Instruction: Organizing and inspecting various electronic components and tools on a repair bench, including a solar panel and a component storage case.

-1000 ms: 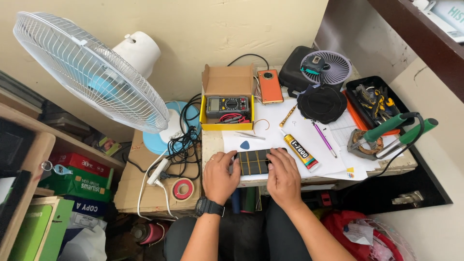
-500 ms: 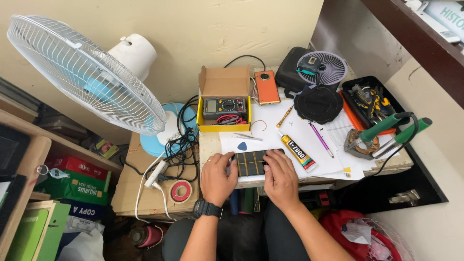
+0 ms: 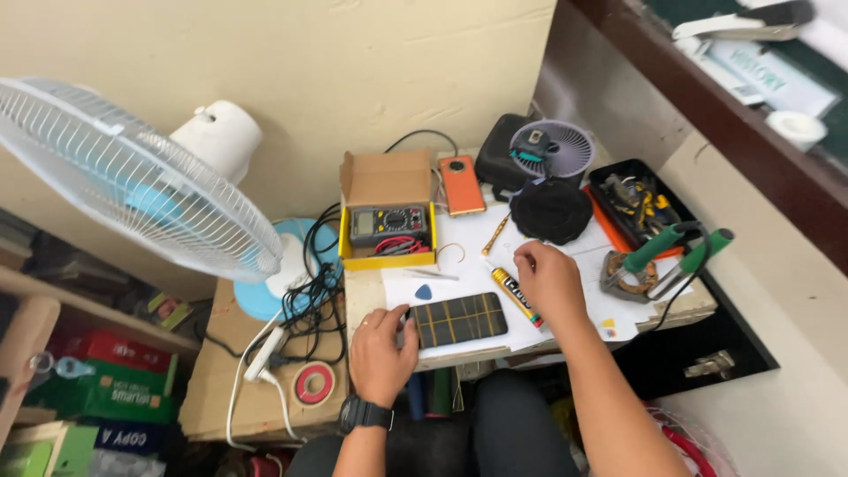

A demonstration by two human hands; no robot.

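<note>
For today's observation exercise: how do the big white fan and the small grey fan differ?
The big white fan stands beside the table, tilted, with a pale blue base; the small grey fan sits on the table near the back. The white fan's grille is far wider. Both have round wire-style guards.

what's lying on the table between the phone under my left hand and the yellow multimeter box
In the head view, a small blue guitar-style pick and thin metal tweezers lie on white paper between the phone and the yellow box.
</note>
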